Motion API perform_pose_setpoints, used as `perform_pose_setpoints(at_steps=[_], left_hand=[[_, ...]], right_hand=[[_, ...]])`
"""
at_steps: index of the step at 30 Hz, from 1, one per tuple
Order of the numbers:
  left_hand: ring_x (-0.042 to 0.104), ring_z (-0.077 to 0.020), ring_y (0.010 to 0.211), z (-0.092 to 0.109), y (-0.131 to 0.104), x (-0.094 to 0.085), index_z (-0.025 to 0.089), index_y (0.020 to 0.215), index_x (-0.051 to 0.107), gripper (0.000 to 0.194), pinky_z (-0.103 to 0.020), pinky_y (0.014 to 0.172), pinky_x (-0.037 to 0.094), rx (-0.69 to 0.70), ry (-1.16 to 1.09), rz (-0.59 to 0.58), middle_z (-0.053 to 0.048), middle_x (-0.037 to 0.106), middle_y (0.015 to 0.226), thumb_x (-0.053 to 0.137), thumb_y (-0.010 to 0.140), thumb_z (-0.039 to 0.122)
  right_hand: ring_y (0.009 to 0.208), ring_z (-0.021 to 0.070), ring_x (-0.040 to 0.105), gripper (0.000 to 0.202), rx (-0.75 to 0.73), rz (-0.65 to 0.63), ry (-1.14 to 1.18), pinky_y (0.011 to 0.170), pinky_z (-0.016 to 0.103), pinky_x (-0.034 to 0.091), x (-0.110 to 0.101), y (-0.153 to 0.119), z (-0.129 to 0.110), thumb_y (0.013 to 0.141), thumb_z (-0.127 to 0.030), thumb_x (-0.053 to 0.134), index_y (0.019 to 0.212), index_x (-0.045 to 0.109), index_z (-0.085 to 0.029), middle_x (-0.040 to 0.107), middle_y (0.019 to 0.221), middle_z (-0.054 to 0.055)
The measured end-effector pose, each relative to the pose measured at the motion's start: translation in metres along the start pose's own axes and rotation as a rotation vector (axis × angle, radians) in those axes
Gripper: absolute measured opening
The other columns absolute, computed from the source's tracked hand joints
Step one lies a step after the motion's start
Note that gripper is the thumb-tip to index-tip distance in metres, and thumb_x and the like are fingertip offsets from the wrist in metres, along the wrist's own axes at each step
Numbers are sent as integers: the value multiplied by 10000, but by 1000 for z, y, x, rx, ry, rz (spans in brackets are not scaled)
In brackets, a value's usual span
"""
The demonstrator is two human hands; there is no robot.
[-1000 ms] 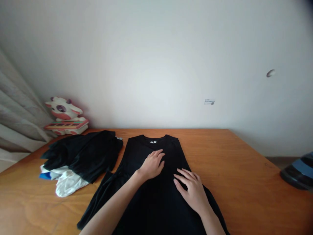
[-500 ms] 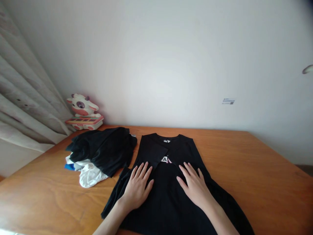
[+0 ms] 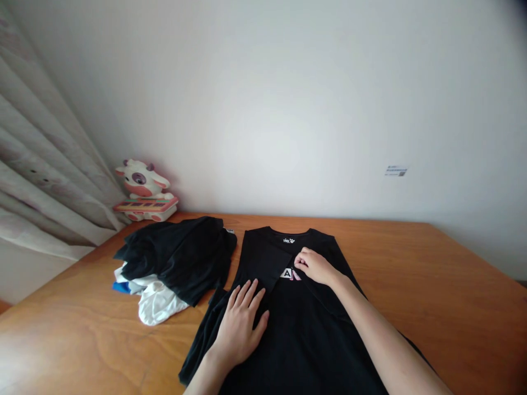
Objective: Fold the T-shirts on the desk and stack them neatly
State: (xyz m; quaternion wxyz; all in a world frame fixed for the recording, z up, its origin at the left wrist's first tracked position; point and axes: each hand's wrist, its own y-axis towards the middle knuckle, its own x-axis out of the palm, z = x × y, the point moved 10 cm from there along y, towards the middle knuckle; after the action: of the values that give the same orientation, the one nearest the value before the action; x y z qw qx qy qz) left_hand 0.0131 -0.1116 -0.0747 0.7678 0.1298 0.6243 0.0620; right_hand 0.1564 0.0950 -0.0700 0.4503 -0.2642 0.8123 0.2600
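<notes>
A black shirt [image 3: 288,340] lies on the wooden table, its neckline toward the wall and its sleeves folded inward over the front. Part of a printed letter patch [image 3: 287,273] shows between the folds. My left hand [image 3: 242,323] rests flat on the left part of the shirt, fingers spread. Over the upper right part, beside the patch, my right hand [image 3: 313,265] has its fingers curled together in a pinch; whether cloth is between them is too small to tell.
Left of the shirt is a heap of black clothes [image 3: 177,252] over white cloth [image 3: 160,302] and a bit of blue. A toy cow with a keyboard [image 3: 146,192] stands at the back left by the curtain [image 3: 49,170]. The wall borders the table's [image 3: 428,274] back edge.
My right hand has moved up and slightly left, from lying spread on the shirt to curled fingers near the patch. My left hand stays flat. The view has shifted a little.
</notes>
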Motion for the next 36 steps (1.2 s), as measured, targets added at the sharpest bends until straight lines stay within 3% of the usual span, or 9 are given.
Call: perform_pose_setpoints(at_steps=[5,10,14,17,21,25,28,32,36], left_hand=[[505,-308,1410,-2,4,-4,272,1394,616,417,-549,1186,400,-46,-32,24,-79,560,1520,470,1021,387],[697,-264,1059,-10,8,-15,300,1113,742,320,-454,963,547,-110,-124,58,-68,750,1155,433,1035,313],[697,-247,908,-11,8,-31,279,922,721,311,-424,877,534,-108,-155,59,-59,745,954,448,1035,378],[683,-241,862,-6,23,-33,258,836,688,306,-397,841,524,-128,-205,27,-54,719,885,524,994,462],[680,-222,971,13,82,-12,240,994,713,238,-335,892,524,-126,-292,-55,-61,724,1029,525,990,387],[621,-316,1158,24,147,24,179,1157,709,326,-437,987,504,-213,-192,-130,-143,677,1217,567,964,400],[600,-370,1165,30,172,43,173,1081,745,332,-497,953,513,-233,-179,-137,-165,660,1211,619,927,440],[615,-300,1088,37,173,52,188,964,762,249,-417,941,525,-189,-211,-92,-107,684,1121,630,935,398],[604,-262,1042,32,160,54,155,927,748,309,-382,966,518,-214,-234,9,-102,664,1055,553,1000,383]], right_hand=[[844,162,660,192,125,111,32,734,275,496,-5,9,22,952,-216,550,900,735,-217,647,974,40],[885,173,679,135,91,119,98,819,299,532,1,7,17,931,-266,611,917,736,-218,673,991,41],[1042,214,669,300,67,194,125,945,373,531,-15,-22,20,974,-363,555,1204,671,-210,666,1189,98],[981,229,679,299,104,261,117,926,406,544,-37,-57,40,980,-399,502,1134,679,-214,675,1160,105],[890,235,695,254,165,287,80,855,408,573,-63,-110,67,936,-359,490,1012,695,-230,696,1064,91],[1152,249,653,358,80,186,8,1025,415,521,-70,-155,53,873,-263,530,1203,670,-262,651,1242,86],[1177,244,647,426,71,130,-60,1036,388,517,-71,-177,40,848,-252,584,1267,654,-296,639,1282,69],[1021,224,696,213,71,49,-39,913,346,556,-72,-173,42,938,-362,566,1071,724,-308,702,1111,46],[1044,212,689,305,144,58,-89,913,330,540,-79,-120,73,1026,-359,421,1071,708,-266,703,1138,66]])
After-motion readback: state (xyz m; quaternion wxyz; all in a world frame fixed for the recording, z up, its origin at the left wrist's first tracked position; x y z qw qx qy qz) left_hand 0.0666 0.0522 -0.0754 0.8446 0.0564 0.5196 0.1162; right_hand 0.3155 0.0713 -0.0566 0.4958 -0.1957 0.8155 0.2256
